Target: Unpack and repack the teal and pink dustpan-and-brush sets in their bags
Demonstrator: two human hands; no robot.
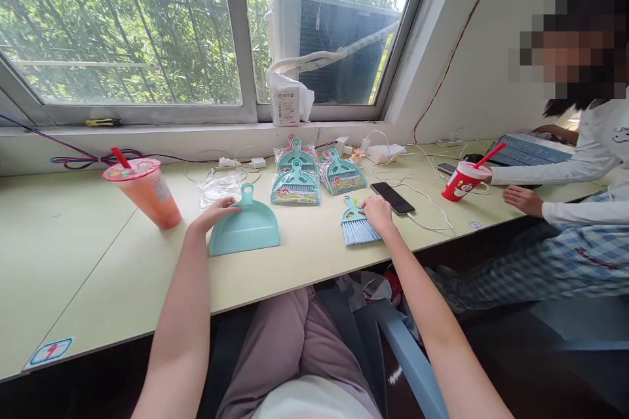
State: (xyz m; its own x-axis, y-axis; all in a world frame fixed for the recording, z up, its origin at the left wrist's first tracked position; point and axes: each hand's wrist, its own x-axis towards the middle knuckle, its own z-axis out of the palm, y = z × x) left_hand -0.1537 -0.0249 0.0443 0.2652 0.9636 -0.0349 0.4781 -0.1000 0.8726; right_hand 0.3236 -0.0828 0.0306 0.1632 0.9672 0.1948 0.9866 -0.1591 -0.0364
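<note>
A mint-green toy dustpan (248, 226) lies on the table in front of me, its handle loop pointing toward the window. My left hand (219, 211) grips its upper left edge, the thumb and part of the fingers hidden. To the right is a small hand brush (354, 222) with a mint-green handle and pale blue bristles. My right hand (378, 212) holds it from the right side and covers part of it. Behind, between the two hands, stand bagged dustpan-and-brush sets (295, 188), with another bagged stack (344, 177) beside them.
An orange drink cup (152, 193) tilts at left near crumpled clear wrappers (221, 188). A phone (393, 198) with a white cable lies right of the brush. Farther right are a red cup (460, 183) and a seated person (584, 163) with arms on the table.
</note>
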